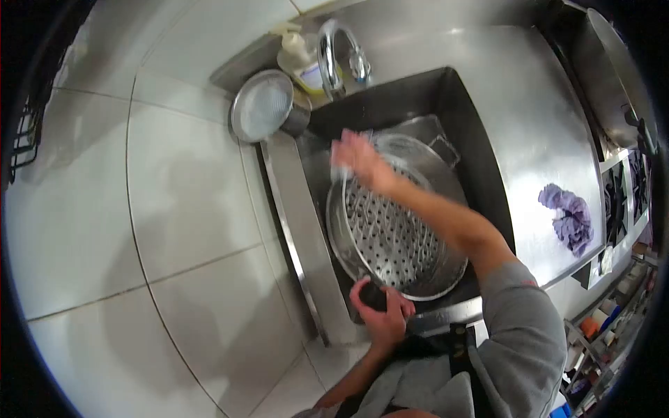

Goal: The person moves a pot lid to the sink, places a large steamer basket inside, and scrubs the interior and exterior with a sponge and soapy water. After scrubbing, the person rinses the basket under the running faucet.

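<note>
A round metal pan with a perforated bottom lies tilted in the dark sink basin, near the front. My left hand is closed around the black handle at the pan's near edge. Over the pan's far left rim is my right hand, smeared by motion; whether it holds anything cannot be made out. Beneath the perforated pan, part of another metal vessel with a wire handle shows at the back of the basin.
The chrome faucet rises behind the basin, beside a soap bottle and a round mesh strainer. A purple cloth lies on the steel counter. A large pot stands at the right, by a stove.
</note>
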The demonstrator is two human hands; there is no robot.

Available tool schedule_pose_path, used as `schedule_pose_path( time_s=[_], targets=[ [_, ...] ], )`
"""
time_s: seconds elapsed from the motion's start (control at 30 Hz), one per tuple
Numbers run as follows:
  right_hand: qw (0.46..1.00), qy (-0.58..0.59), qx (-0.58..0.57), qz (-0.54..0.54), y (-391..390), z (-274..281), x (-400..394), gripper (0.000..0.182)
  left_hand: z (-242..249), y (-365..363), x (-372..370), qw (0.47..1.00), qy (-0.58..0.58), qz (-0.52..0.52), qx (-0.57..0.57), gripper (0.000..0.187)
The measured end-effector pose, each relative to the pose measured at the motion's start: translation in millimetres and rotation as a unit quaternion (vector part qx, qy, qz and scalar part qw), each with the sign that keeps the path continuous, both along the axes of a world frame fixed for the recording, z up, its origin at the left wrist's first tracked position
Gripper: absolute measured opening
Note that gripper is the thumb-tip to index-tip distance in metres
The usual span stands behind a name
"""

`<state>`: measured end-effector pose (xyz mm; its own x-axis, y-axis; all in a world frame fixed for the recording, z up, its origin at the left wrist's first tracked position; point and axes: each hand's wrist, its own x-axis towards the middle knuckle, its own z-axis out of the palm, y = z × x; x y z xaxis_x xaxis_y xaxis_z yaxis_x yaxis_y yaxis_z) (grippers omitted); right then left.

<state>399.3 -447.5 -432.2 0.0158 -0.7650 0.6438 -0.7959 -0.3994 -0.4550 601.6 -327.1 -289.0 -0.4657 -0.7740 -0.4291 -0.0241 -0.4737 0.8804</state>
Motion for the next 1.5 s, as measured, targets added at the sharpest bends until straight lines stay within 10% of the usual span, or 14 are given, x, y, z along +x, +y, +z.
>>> schedule_pose_path(
  time_s=[0.3,0.5,0.57,0.63,0.7,0.77,0.87,1.0,1.1,1.23,1.5],
  targets=[
    [0.956,-0.248,0.073,0.141,-8,-38,0,0.047,4,2,1,0.999,-0.028,-0.012,-0.017,0.043],
    [0.995,0.031,0.006,0.096,23,-6,31,0.047,-3,5,-2,1.000,0.010,-0.007,-0.018,0.042],
    [0.977,-0.168,-0.041,0.122,-13,-38,-12,0.047,3,3,-2,0.999,-0.025,-0.005,-0.023,0.041],
    [0.963,-0.219,0.019,-0.155,-38,-51,-19,0.044,6,0,-4,0.999,-0.027,-0.022,-0.023,0.041],
    [0.998,-0.017,-0.025,-0.048,-21,9,10,0.040,0,3,-6,0.998,-0.022,-0.012,-0.055,0.043],
    [0.984,-0.039,-0.017,-0.173,-16,-28,-15,0.042,0,11,-6,0.998,-0.024,-0.020,-0.058,0.044],
    [0.841,-0.171,0.118,-0.500,5,-105,-66,0.052,-4,7,-2,0.996,-0.053,-0.010,-0.067,0.044],
    [0.907,-0.122,0.061,-0.399,-11,-99,-52,0.051,-10,7,3,0.993,-0.038,-0.039,-0.103,0.043],
    [0.813,-0.255,0.143,-0.503,35,-113,-53,0.053,-4,6,0,0.997,-0.056,-0.011,-0.055,0.042],
    [0.819,-0.090,0.183,-0.536,29,-111,-61,0.050,-15,8,5,0.994,-0.045,-0.033,-0.096,0.044],
    [0.782,-0.256,0.290,-0.489,74,-140,-72,0.055,-4,13,-1,0.998,-0.037,0.041,-0.028,0.046]
  ],
)
